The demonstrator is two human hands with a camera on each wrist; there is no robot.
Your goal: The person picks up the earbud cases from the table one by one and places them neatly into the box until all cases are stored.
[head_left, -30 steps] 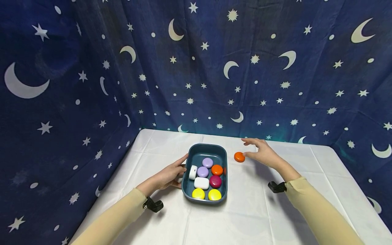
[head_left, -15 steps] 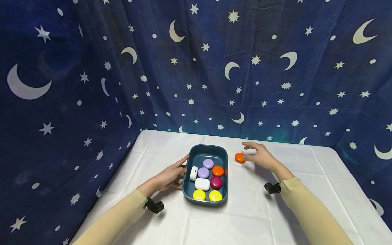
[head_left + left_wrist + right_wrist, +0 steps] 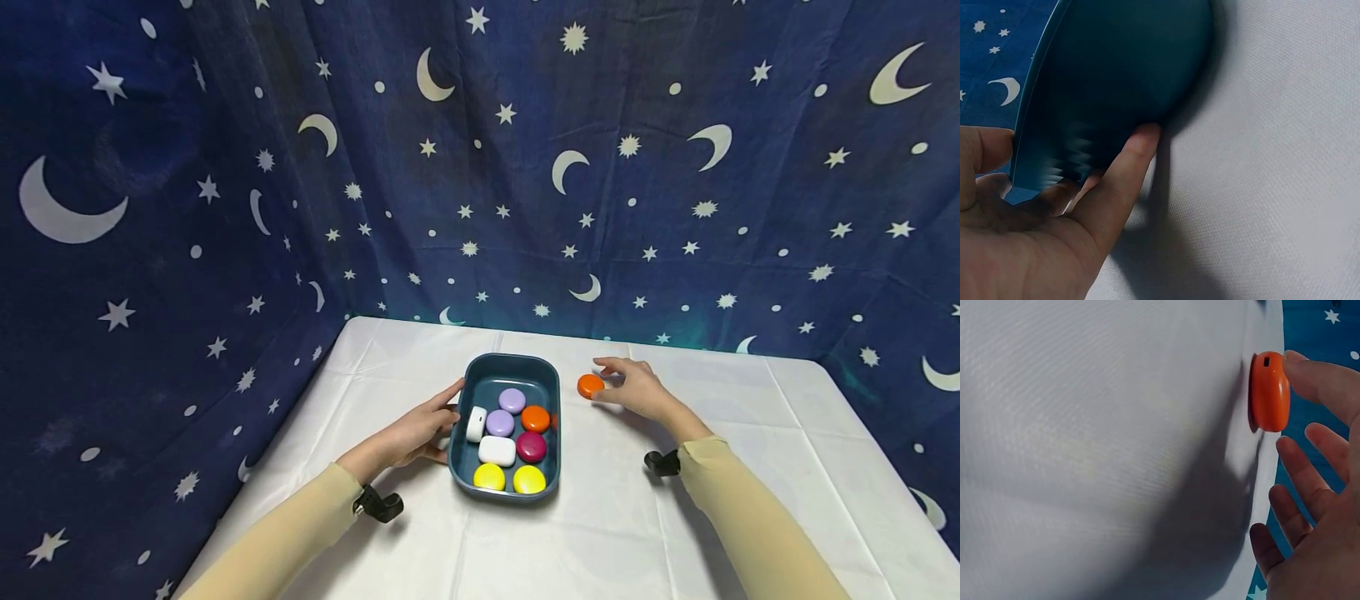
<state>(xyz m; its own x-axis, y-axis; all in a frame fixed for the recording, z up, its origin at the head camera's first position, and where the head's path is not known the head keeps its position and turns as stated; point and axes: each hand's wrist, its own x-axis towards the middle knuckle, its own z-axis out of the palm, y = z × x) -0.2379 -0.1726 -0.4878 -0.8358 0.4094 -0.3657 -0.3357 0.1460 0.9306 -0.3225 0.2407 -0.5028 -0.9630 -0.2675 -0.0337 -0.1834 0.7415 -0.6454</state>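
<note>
A dark teal rectangular bin [image 3: 510,364] stands on the white-covered table, holding several small glossy cases. My left hand [image 3: 412,432] is at its left wall; in the left wrist view the thumb [image 3: 1125,172] lies nearly straight against the lower wall, with another fingertip at the rim. To the right of the bin, a round orange case [image 3: 589,386] lies on the cloth, its small dark slot showing in the right wrist view. My right hand [image 3: 636,390] is beside it, thumb tip right at its edge, the other fingers spread and apart from it.
In the bin are two lilac cases [image 3: 512,401], an orange case [image 3: 536,418], a dark red case [image 3: 532,447], two white cases [image 3: 497,451] and two yellow cases [image 3: 489,477]. A blue curtain [image 3: 480,167] with moons and stars borders the table's back and left.
My right hand has moved slightly down and toward the viewer beside the orange case, its thumb now overlapping the case's near edge. The left hand and the bin stay in place.
</note>
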